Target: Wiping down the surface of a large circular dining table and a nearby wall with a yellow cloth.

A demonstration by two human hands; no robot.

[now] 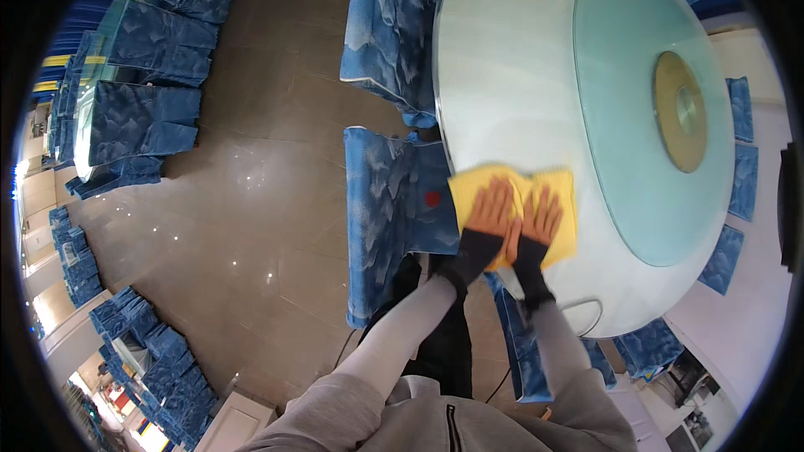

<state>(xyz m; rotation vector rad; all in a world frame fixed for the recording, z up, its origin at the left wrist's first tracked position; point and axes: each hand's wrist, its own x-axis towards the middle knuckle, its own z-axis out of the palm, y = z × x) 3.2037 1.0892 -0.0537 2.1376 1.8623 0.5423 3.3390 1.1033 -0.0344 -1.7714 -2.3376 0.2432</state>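
A yellow cloth (561, 201) is spread over the near rim of a round white table (502, 75). My left hand (491, 208) presses flat on it, fingers extended. Right beside it, my right hand (541, 216) also lies flat on the cloth, with the thumbs close together at a fold. Neither hand's fingers are curled around the fabric. Beyond the cloth, a round glass turntable (628, 125) with a gold-coloured centre disc (669, 113) rests on the tabletop.
Blue-covered chairs (377, 213) stand against the table, one with a red spot (433, 199) on its seat. A thin cable (593, 307) loops at the table's near edge. More covered chairs (144, 119) surround another table at left. The tiled floor (270, 169) is shiny.
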